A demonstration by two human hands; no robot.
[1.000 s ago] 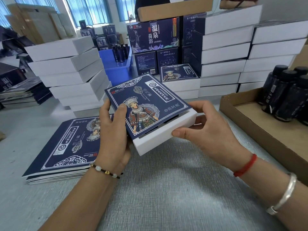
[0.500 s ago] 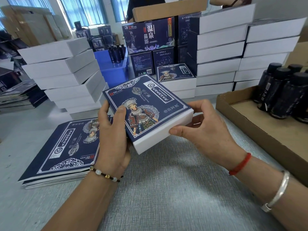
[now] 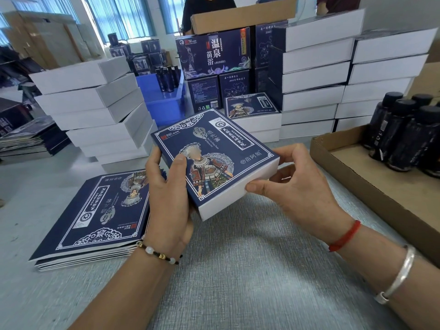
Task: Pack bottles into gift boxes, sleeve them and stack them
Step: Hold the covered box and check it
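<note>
**Two hands hold a sleeved gift box above the table**

A white gift box (image 3: 235, 196) is up in the air in the middle of the view, a bit tilted. A dark blue sleeve (image 3: 214, 153) with a picture of a figure in fancy dress covers its top. The white end of the box shows at the near edge.

The left hand (image 3: 169, 194) grips the left side of the box. Its thumb lies on top of the sleeve and its fingers curl under. The right hand (image 3: 295, 184) pinches the right near corner of the box, thumb on the white end and fingers behind it. It is hard to see if the sleeve is pushed all the way on.

Under the hands is a gray table (image 3: 238, 270). On the left of it lies a pile of flat blue sleeves (image 3: 95, 217), just beside the left hand.

On the right sits a brown cardboard tray (image 3: 371, 186). Dark bottles (image 3: 402, 136) with black caps stand in its far part.

Behind the held box is a short stack of sleeved boxes (image 3: 252, 115), with the same picture on top. Tall stacks of white boxes stand at the back left (image 3: 95, 110) and back right (image 3: 316, 75). A blue crate (image 3: 162, 101) with more dark bottles is farther back. A person in a dark shirt (image 3: 207, 5) stands behind a long cardboard box (image 3: 242, 17).
</note>
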